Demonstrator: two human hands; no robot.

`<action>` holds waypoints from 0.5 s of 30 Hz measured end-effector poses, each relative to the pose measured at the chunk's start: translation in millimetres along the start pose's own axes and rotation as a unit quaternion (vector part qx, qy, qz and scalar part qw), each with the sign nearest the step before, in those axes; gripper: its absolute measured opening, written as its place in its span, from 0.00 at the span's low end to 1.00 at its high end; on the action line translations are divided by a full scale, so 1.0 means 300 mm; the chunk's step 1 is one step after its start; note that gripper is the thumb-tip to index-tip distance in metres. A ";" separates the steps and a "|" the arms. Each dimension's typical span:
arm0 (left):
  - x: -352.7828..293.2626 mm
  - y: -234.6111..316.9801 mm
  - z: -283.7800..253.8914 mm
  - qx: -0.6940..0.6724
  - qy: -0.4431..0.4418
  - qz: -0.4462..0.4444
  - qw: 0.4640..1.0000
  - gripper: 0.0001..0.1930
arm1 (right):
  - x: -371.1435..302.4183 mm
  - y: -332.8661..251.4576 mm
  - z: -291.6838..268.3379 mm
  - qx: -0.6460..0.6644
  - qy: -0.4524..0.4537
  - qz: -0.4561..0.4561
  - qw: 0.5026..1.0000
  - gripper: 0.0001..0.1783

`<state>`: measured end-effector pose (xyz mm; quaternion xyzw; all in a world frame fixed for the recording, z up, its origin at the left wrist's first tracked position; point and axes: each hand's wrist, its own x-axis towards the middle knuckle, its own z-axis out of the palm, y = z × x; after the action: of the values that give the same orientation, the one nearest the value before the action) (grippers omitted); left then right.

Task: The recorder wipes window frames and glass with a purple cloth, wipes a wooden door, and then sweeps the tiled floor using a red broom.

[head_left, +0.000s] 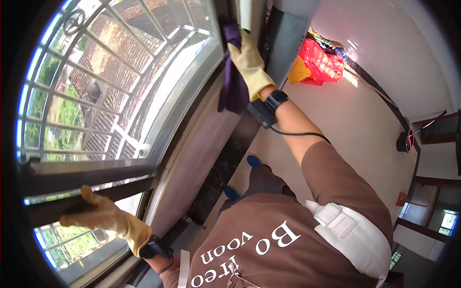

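Step in hand: judged to be wiping at the window frame (189, 89), with the cloth (234, 93) at its far edge.
Next move, as judged: calls for a firm grip on the cloth, even pressure along the frame, and a steady left side, given the long reach.

Hands, two, gloved:
- Right hand (247, 60): arm outstretched; fingers closed over the upper part of the cloth, thumb along its near side. Fingertips partly hidden.
- Left hand (103, 218): open, thumb raised, fingers extended, no object held; beside the dark rail (91, 168). Whether it touches the frame, cannot tell.

Materials:
- Cloth: deep purple, soft, limp, hanging in a long folded strip.
- Gloves: rubber-like, smooth, lightly creased; right cream, left tan in the light.
- Frame: straight metal sections, grey and dark, slightly glossy.
- Grille (115, 128): slim pale bars, crossed, outside the glass.
- Bag (321, 62): red, crinkled, shiny plastic; on the floor (350, 134), which is pale and smooth.
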<state>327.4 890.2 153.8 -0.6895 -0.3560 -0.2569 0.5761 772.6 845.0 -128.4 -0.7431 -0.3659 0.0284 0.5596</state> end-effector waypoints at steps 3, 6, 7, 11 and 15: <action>-0.014 -0.054 -0.003 -0.105 -0.050 -0.093 0.989 0.49 | -0.043 0.031 0.133 -0.071 0.011 -0.011 0.997 0.31; 0.046 0.047 -0.047 -0.074 -0.085 -0.123 0.986 0.45 | -0.230 0.067 0.141 -0.212 -0.278 0.124 0.929 0.33; 0.045 0.064 -0.024 -0.067 -0.068 -0.108 0.990 0.43 | -0.283 0.035 0.080 -0.222 -0.317 0.073 0.919 0.30; 0.092 0.139 0.016 -0.019 -0.032 -0.095 0.995 0.36 | -0.311 -0.029 0.010 0.006 -0.433 0.015 0.901 0.16; 0.179 0.369 -0.067 -0.085 -0.025 -0.077 0.993 0.36 | -0.328 -0.090 -0.152 0.202 -0.362 0.119 0.902 0.10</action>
<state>448.6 871.9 131.0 -0.7127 -0.3990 -0.3131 0.4846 707.4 754.1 -124.5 -0.5904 -0.4387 0.4347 0.5197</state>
